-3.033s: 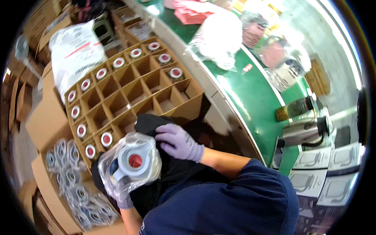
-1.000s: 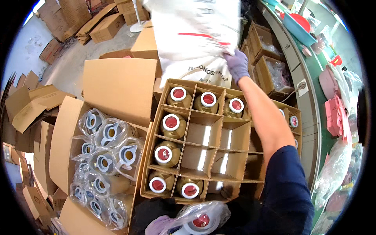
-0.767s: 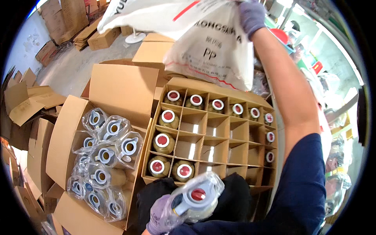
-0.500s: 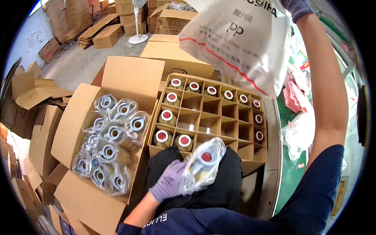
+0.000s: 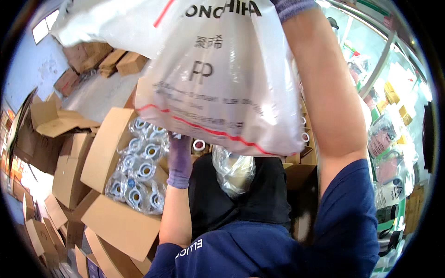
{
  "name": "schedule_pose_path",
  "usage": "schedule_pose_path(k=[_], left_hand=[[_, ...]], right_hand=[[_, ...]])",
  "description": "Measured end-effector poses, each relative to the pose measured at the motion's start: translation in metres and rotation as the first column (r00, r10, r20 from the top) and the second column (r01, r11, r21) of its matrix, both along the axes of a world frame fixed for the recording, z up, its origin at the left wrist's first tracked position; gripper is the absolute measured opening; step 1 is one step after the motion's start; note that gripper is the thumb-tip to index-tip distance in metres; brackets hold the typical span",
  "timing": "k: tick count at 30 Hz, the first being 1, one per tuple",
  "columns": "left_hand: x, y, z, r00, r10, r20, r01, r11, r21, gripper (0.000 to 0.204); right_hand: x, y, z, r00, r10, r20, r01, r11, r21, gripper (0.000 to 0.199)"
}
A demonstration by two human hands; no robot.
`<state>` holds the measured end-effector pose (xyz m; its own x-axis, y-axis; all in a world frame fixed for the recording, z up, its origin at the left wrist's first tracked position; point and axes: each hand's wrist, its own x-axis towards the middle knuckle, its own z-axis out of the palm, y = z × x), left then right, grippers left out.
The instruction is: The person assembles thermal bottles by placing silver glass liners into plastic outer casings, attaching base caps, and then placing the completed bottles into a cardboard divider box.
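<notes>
A big white plastic sack (image 5: 218,88) with dark print and a red line hangs across the upper middle. My right hand (image 5: 293,6), in a purple glove, grips it high up at the top edge of the picture; the fingertips are out of sight. My left hand (image 5: 180,157), gloved too, reaches up beside the carton of wrapped bottles, its fingers hidden behind the sack's lower edge. On my lap rests a bottle in clear plastic wrap (image 5: 234,173), its upper end covered by the sack. Neither hand touches its visible part.
At left stands an open carton (image 5: 121,231) holding several wrapped bottles with blue-grey collars (image 5: 146,170). Behind the sack, a divided carton (image 5: 309,156) with capped bottles (image 5: 199,145) shows only in part. Flattened cardboard (image 5: 60,116) lies far left; wrapped goods (image 5: 389,162) stand at right.
My right hand has brought the sack left and nearer, over the divided carton. My left hand has let go of the wrapped bottle, now on my lap, and moved up and left behind the sack.
</notes>
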<state>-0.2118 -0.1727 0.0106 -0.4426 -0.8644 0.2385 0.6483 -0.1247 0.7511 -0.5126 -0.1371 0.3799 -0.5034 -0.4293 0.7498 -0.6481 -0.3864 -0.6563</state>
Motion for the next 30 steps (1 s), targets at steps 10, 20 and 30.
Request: schedule_pose_path(k=[10,20,30], left_hand=[[0.069,-0.082,0.128,0.983,0.178,0.052,-0.166,0.968,-0.186,0.057],[0.045,-0.155,0.206,0.744,0.525,0.415,-0.142,0.73,-0.668,0.033],[0.029,-0.204,0.352,0.558,0.703,0.44,-0.081,0.574,-0.815,0.042]], right_hand=[[0.042,0.118,-0.231,0.357,0.516,0.779,-0.344,0.848,-0.404,0.046],[0.135,0.141,-0.402,-0.167,0.367,0.915,-0.433,0.806,-0.403,0.027],[0.149,0.141,-0.341,-0.305,0.287,0.908,-0.703,0.575,-0.418,0.037]])
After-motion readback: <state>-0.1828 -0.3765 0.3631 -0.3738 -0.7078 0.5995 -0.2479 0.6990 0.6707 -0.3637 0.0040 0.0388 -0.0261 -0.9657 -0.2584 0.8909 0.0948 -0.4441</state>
